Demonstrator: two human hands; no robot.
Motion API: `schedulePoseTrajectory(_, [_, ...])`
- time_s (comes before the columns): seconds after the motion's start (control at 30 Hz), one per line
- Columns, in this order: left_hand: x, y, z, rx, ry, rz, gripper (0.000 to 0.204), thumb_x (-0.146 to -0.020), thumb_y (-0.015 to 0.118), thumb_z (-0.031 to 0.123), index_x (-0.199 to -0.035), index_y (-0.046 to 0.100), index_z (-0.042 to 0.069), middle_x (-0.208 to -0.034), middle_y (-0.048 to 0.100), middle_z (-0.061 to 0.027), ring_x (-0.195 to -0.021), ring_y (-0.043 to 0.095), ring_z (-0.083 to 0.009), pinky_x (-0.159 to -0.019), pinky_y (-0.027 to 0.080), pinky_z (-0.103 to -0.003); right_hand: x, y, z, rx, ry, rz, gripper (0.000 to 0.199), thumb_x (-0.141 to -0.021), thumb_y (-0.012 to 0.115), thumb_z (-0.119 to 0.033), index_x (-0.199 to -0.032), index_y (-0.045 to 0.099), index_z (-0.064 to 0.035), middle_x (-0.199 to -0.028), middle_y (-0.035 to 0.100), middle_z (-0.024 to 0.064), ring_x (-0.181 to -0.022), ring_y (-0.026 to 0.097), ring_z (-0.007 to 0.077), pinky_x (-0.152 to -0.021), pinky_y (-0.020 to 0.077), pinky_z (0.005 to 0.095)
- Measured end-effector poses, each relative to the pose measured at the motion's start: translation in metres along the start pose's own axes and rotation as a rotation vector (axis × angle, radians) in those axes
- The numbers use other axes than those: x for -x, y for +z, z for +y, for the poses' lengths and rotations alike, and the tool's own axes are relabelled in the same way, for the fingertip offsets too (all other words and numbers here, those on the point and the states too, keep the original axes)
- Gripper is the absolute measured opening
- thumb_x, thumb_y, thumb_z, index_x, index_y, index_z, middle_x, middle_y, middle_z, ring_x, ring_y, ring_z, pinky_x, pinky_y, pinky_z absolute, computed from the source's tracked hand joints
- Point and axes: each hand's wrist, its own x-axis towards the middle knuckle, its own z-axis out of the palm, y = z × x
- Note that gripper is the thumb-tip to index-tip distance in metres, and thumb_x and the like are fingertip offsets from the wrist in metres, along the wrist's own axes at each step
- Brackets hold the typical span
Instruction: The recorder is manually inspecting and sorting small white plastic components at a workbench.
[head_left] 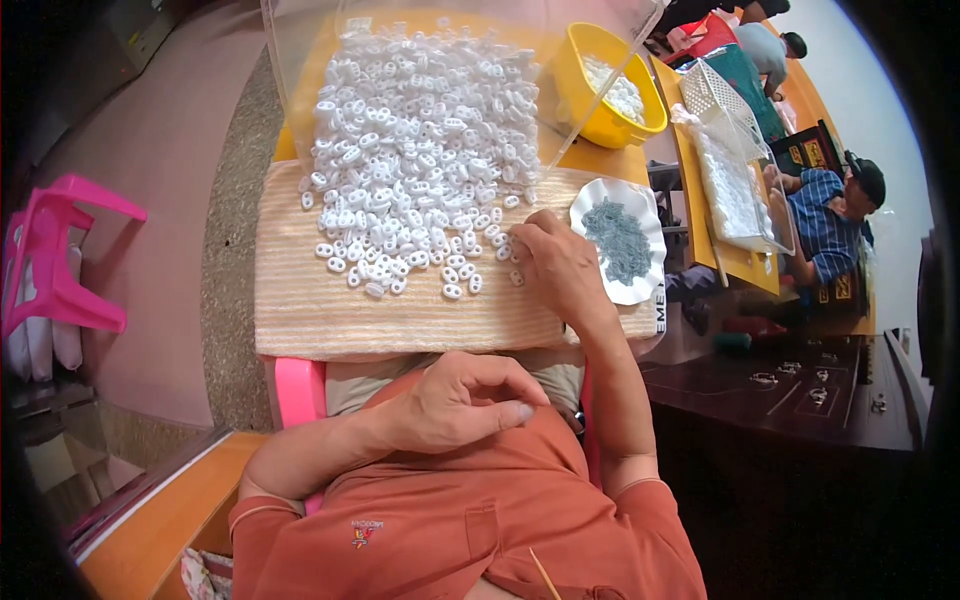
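Note:
A large heap of small white oval plastic pieces, each with two holes (pixel 420 150), spreads over the striped cloth (pixel 330 325) in front of me. My right hand (pixel 563 265) rests at the heap's right edge, fingertips bent down and together beside a few loose pieces. What they pinch, if anything, is hidden. Close to my body, my left hand (pixel 465 402) is raised over my lap, its fingers curled and the thumb near the index finger. Anything inside it cannot be made out. Right of my right hand lies a white wavy-rimmed plate (pixel 650 283) with many tiny grey pieces (pixel 620 240).
A clear plastic bin (pixel 285 60) lies around the heap's far part. Beyond the plate stands a yellow basin (pixel 652 105) with white pieces. A pink stool (pixel 75 250) is at the left. At the right, a person in a checked shirt (pixel 835 235) sits at another table.

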Motion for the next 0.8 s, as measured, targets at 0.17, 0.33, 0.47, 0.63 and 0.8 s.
schedulePoseTrajectory(0.17, [-0.001,0.0,0.0,0.02,0.014,-0.007,0.012,-0.088,0.062,0.002,-0.1,0.065,0.0,-0.087,0.063,-0.0028,-0.08,0.057,-0.0086,-0.072,0.047,-0.024,-0.002,0.003,-0.002,-0.1,-0.074,0.024,0.015,-0.083,0.063,-0.012,-0.096,0.065,-0.006,-0.095,0.064,0.01,-0.085,0.063,0.0306,-0.074,0.0495,0.0381])
schedulePoseTrajectory(0.33, [-0.001,-0.001,-0.002,0.025,0.03,0.004,0.012,-0.088,0.062,0.001,-0.099,0.065,0.001,-0.087,0.063,-0.0026,-0.08,0.057,-0.0084,-0.071,0.047,-0.023,-0.003,0.005,0.001,-0.146,-0.044,0.055,0.015,-0.082,0.064,-0.011,-0.095,0.066,-0.0044,-0.089,0.064,0.0114,-0.083,0.063,0.0313,-0.073,0.0495,0.0377])
schedulePoseTrajectory(0.47, [-0.001,-0.002,-0.002,0.037,0.033,0.014,0.012,-0.087,0.063,0.001,-0.099,0.065,0.0,-0.089,0.063,-0.003,-0.08,0.057,-0.0082,-0.071,0.047,-0.023,-0.003,0.005,0.002,-0.167,-0.05,0.065,0.013,-0.082,0.064,-0.01,-0.093,0.066,-0.0036,-0.089,0.065,0.0117,-0.081,0.063,0.0317,-0.072,0.0495,0.0373])
schedulePoseTrajectory(0.63, [0.0,-0.002,-0.002,0.071,0.012,0.045,0.012,-0.087,0.063,0.001,-0.099,0.065,0.0,-0.089,0.063,-0.0035,-0.08,0.058,-0.0081,-0.071,0.048,-0.023,-0.006,0.004,0.006,-0.279,-0.088,0.267,0.015,-0.079,0.067,-0.001,-0.094,0.065,-0.0011,-0.091,0.066,0.0131,-0.074,0.064,0.0298,-0.066,0.0501,0.0343])
schedulePoseTrajectory(0.8, [-0.001,-0.003,-0.003,0.031,0.026,0.038,0.012,-0.087,0.063,0.001,-0.099,0.065,0.0,-0.089,0.063,-0.0035,-0.079,0.058,-0.008,-0.07,0.048,-0.023,0.0,-0.01,0.022,-0.315,-0.032,0.27,0.016,-0.078,0.067,0.0,-0.094,0.066,-0.0009,-0.086,0.066,0.013,-0.067,0.063,0.0244,-0.061,0.0486,0.0294])
